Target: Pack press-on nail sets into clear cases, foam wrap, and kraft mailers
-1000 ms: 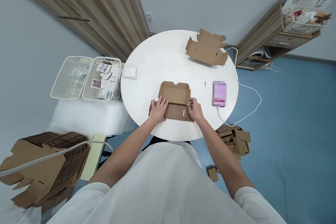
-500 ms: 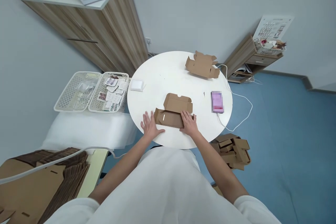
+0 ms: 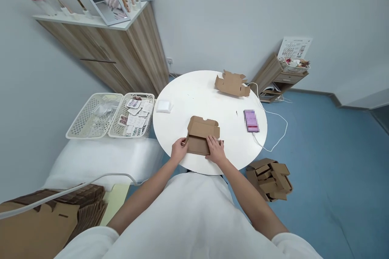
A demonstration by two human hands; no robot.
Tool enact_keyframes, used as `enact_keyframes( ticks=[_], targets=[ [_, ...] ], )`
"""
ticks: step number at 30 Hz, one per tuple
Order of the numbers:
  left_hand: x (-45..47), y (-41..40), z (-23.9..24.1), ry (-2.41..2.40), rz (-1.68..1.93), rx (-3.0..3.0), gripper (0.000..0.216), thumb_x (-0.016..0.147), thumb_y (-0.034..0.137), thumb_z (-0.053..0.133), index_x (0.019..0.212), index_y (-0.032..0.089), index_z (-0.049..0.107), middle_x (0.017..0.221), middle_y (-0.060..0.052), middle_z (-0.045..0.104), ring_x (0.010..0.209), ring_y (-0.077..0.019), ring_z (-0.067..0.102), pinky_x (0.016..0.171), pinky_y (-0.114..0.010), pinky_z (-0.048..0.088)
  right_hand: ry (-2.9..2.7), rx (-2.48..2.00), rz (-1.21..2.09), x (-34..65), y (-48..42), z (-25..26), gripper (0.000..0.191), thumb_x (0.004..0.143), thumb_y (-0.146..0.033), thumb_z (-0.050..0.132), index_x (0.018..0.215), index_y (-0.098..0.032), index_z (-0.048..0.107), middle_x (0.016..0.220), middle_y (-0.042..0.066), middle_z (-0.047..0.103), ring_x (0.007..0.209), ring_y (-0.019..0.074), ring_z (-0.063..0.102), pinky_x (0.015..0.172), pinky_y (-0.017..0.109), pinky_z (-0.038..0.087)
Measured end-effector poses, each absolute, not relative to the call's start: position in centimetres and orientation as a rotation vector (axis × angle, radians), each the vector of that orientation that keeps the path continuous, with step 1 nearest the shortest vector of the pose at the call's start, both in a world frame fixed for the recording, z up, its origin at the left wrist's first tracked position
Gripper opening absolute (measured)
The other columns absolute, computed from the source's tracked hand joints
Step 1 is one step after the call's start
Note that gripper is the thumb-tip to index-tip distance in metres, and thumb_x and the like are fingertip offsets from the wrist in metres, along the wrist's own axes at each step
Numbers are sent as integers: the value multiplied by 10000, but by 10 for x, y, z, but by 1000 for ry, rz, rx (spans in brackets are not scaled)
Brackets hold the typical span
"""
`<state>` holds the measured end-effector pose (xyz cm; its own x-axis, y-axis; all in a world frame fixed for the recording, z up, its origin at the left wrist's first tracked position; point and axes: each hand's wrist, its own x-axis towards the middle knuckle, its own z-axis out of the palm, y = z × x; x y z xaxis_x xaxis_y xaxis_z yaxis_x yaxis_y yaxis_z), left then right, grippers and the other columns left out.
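Note:
A partly folded brown cardboard box [image 3: 199, 145] lies near the front edge of the white round table [image 3: 179, 89], with its lid panel raised on the far side. At its left end, my left hand [image 3: 179, 149] is closed on the upturned end flap, fingers curled round it. My right hand [image 3: 216, 150] grips the right end, fingers over the panel and thumb by the near edge; part of that end is hidden beneath it. Farther back lies another cardboard box blank [image 3: 232, 84], its flaps partly bent up.
A purple, blurred-out device [image 3: 251, 121] with a white cable is on the table's right; a white packet [image 3: 164, 106] sits left. Two plastic baskets [image 3: 132, 115] stand beside the table. Folded boxes [image 3: 270, 180] fill a carton on the floor; flat cardboard [image 3: 39, 222] is stacked lower left.
My left hand has gone from spread beside the box to closed on its left end flap, which now stands more upright. My right hand stays on the right end. The camera view has shifted.

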<state>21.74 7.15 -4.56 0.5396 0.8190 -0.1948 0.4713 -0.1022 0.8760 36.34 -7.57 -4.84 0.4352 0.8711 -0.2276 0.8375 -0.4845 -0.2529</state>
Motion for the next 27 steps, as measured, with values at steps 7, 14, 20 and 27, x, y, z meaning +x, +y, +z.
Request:
enact_keyframes(
  ticks=[7,14,20,27],
  targets=[
    [218,70,-52,1065,262,2035,202,745,326,522,858,166,570,949,-76,555,848,-175,561,774,-304,436,-1565,-2620,500,356,-72,-51,1054,565,-351,702,1378,-222,43,1445,103,161,1328,257,72,1014,500,125],
    [227,85,-52,1142,111,2042,251,716,187,523,952,174,440,874,-40,574,744,-138,569,657,-245,411,-1642,-2607,573,362,-76,-46,1195,507,-514,692,1384,-194,-56,1460,118,76,1331,280,1,1010,518,81],
    [228,83,-51,1139,-35,2082,260,687,110,483,930,183,430,795,-28,573,751,-160,558,606,-239,384,-1753,-2552,672,370,-81,-41,1209,514,-607,634,1380,-181,-95,1463,125,44,1333,287,-40,1007,503,78],
    [227,76,-48,1048,-15,2235,350,728,155,464,1073,172,406,916,-72,559,872,-204,549,688,-294,402,-1729,-2576,629,369,-82,-41,1165,548,-552,643,1382,-180,-81,1463,117,63,1334,279,-8,1007,496,87]
  ],
)
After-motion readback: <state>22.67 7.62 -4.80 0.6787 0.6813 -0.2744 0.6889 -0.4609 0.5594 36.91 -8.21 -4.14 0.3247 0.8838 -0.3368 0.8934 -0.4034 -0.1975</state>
